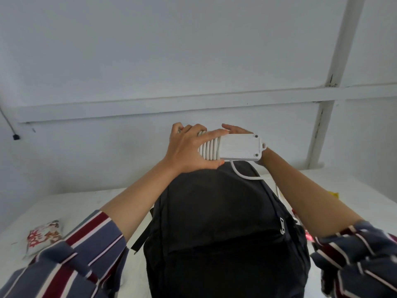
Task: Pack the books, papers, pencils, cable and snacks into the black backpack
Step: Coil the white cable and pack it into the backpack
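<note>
Black fabric backpack [225,222] stands on the white table [64,203]; above it, left hand [189,149] and right hand [238,129] clasp a white cable [209,150] coiled round its smooth rectangular plastic block [239,147]; no legible writing.

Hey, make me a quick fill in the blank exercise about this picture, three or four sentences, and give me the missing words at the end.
1. Both hands hold a white power strip with its cable wound in ____ around one end.
2. The left hand grips the end of the strip that carries the ____.
3. The strip is held above a backpack whose colour is ____.
4. A patterned snack packet lies on the white surface to the ____ of the backpack.

Missing words: coils; cable; black; left
</note>
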Tool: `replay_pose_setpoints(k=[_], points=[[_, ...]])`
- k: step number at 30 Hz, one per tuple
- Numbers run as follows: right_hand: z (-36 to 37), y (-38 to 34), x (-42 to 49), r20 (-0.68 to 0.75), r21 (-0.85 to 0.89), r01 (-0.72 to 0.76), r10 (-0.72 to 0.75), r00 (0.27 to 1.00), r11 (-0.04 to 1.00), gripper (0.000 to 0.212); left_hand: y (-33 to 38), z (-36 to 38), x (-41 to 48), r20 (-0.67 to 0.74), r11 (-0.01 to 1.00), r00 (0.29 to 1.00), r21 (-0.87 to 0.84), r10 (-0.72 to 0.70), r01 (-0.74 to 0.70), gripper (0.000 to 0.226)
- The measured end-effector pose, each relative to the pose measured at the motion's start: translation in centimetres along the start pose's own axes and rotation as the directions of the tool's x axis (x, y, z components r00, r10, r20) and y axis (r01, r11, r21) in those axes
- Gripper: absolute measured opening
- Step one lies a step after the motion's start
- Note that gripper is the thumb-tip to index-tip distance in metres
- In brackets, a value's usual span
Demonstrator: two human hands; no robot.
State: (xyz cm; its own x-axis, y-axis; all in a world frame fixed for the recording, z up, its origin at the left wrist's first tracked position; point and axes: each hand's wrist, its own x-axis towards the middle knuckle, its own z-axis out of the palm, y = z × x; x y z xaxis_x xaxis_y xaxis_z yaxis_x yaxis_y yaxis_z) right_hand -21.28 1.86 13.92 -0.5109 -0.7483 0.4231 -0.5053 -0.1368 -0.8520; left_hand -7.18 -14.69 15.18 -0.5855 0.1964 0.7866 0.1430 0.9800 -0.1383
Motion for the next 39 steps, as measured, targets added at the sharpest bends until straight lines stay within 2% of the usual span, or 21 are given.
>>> replay_pose_setpoints(k=[2, 4, 6, 8, 9, 11, 13, 15, 17, 19, 23, 28, 32, 36, 39], points=[[0.3, 1.4, 0.0, -0.009, 0.088, -0.110, 0.111, 0.994, 0.990, 0.041, 0.1, -0.3, 0.7, -0.054, 0.999, 0.998, -0.036, -0.040, 0.038, 0.068], [0.6, 2.7, -0.5, 0.051, -0.003, -0.276, 0.276, 0.960, 0.961, 0.039, -0.1, -0.8, 1.6, -0.133, 0.994, 0.986, -0.051, -0.098, 0.092, 0.070], [0.9, 3.4, -1.1, 0.095, -0.116, -0.360, 0.371, 0.924, 0.926, 0.036, -0.5, -1.4, 2.8, -0.157, 0.987, 0.974, -0.011, -0.162, 0.163, 0.070], [1.3, 3.0, -1.3, 0.067, -0.267, -0.333, 0.362, 0.930, 0.905, 0.034, -0.9, -1.8, 3.6, -0.126, 0.971, 0.965, 0.039, -0.230, 0.236, 0.073], [1.4, 2.6, -1.1, 0.047, -0.396, -0.304, 0.350, 0.936, 0.867, 0.035, -1.1, -1.8, 3.8, -0.104, 0.959, 0.956, 0.055, -0.273, 0.280, 0.075], [1.6, 1.6, -0.8, 0.078, -0.625, -0.222, 0.342, 0.936, 0.749, 0.034, -1.6, -1.5, 4.1, -0.075, 0.922, 0.925, 0.078, -0.373, 0.378, 0.075], [1.6, 0.4, -0.9, 0.119, -0.756, -0.164, 0.379, 0.918, 0.634, 0.032, -2.1, -1.1, 4.3, -0.048, 0.877, 0.887, 0.133, -0.460, 0.462, 0.072], [1.7, -1.7, -1.5, 0.117, -0.849, -0.111, 0.388, 0.914, 0.517, 0.035, -2.7, -0.6, 4.1, -0.004, 0.845, 0.867, 0.220, -0.499, 0.487, 0.071], [1.7, -3.8, -1.9, 0.114, -0.906, -0.037, 0.326, 0.938, 0.422, 0.034, -3.2, -0.1, 3.7, 0.057, 0.841, 0.876, 0.314, -0.479, 0.439, 0.072], [1.8, -5.7, -2.3, 0.120, -0.928, 0.026, 0.231, 0.965, 0.372, 0.034, -3.4, 0.6, 3.1, 0.120, 0.849, 0.895, 0.392, -0.430, 0.355, 0.072], [1.1, -8.3, -1.9, 0.104, -0.946, 0.094, 0.015, 0.994, 0.309, 0.035, -2.9, 1.7, 2.0, 0.209, 0.879, 0.905, 0.394, -0.371, 0.269, 0.071], [1.7, -9.4, -0.8, 0.104, -0.920, 0.171, -0.201, 0.974, 0.354, 0.033, -0.9, 2.5, 1.8, 0.206, 0.909, 0.928, 0.350, -0.311, 0.226, 0.069], [1.7, -9.8, 0.2, 0.052, -0.911, 0.184, -0.340, 0.939, 0.368, 0.034, 0.0, 2.4, 1.6, 0.159, 0.940, 0.942, 0.226, -0.295, 0.256, 0.068], [1.9, -10.2, 0.8, -0.033, -0.859, 0.190, -0.422, 0.906, 0.475, 0.042, 1.1, 2.1, 1.1, 0.048, 0.968, 0.970, 0.098, -0.237, 0.232, 0.076], [2.5, -10.5, 0.9, -0.037, -0.859, 0.199, -0.446, 0.895, 0.471, 0.041, 2.3, 2.1, 1.1, -0.004, 0.952, 0.952, -0.029, -0.305, 0.304, 0.081]])
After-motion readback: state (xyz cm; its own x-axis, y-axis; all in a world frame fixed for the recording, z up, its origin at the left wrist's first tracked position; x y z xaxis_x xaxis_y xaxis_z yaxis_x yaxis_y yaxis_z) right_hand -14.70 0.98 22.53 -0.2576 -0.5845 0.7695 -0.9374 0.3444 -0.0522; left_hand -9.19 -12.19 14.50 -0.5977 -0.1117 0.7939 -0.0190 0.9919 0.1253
